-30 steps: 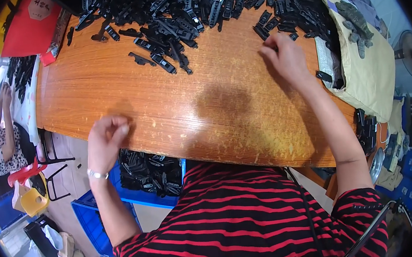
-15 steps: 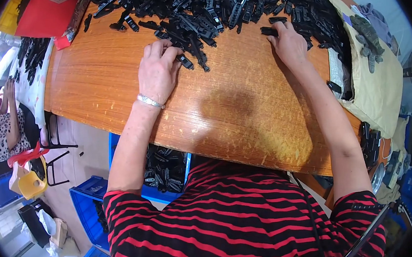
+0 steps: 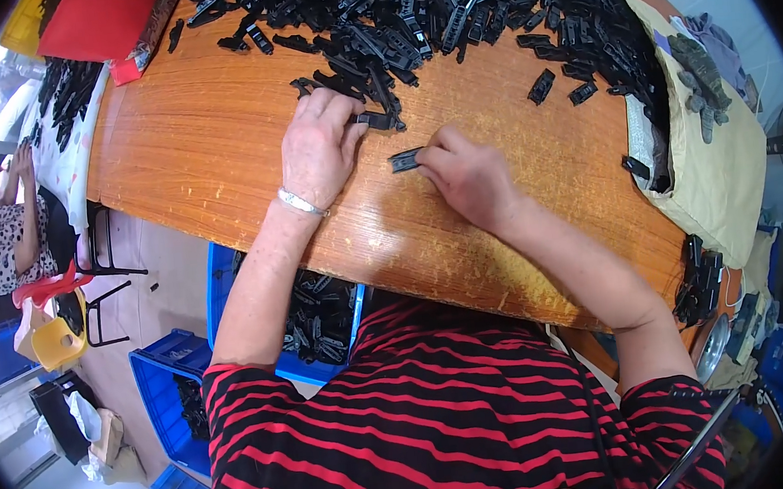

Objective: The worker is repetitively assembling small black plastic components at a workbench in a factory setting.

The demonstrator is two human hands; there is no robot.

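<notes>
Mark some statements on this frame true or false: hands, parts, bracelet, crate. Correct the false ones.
1. The right hand holds a small black part. True.
2. A bracelet is on the right wrist. False: the silver bracelet is on the left wrist.
3. The left hand is at the near fringe of the black pile. True.
4. The crate below the table's near edge is red. False: that crate is blue, with black parts inside.
5. The table has a brown wood-grain top. True.
</notes>
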